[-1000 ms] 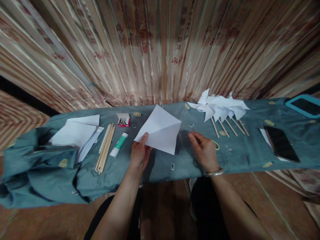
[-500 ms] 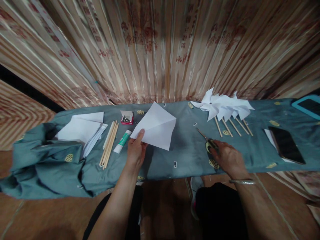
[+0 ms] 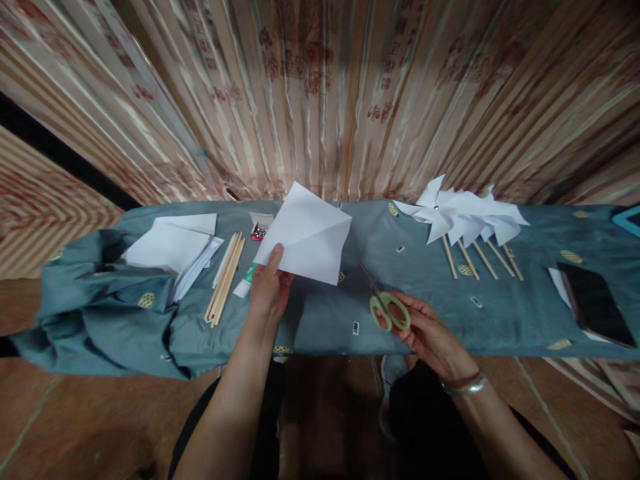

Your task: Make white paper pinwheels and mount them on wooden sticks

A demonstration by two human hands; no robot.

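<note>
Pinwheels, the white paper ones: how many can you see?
5, going by their sticks: the leftmost pinwheel, then four more overlapping in a row to its right, all on the green cloth. Another could be hidden where they overlap.

A pleated beige curtain [image 3: 330, 100] with reddish-brown floral prints and columns of characters hangs behind the narrow tabletop [image 3: 320, 327]. A dark bar [image 3: 60, 147] slants down at the left toward its far corner. Grey-green cloth [image 3: 100, 320] with yellow oval motifs covers the tabletop, bunching at the left end. Brownish floor [image 3: 100, 413] with pale lines shows below. The light is dim, the upper right darkest.
</note>
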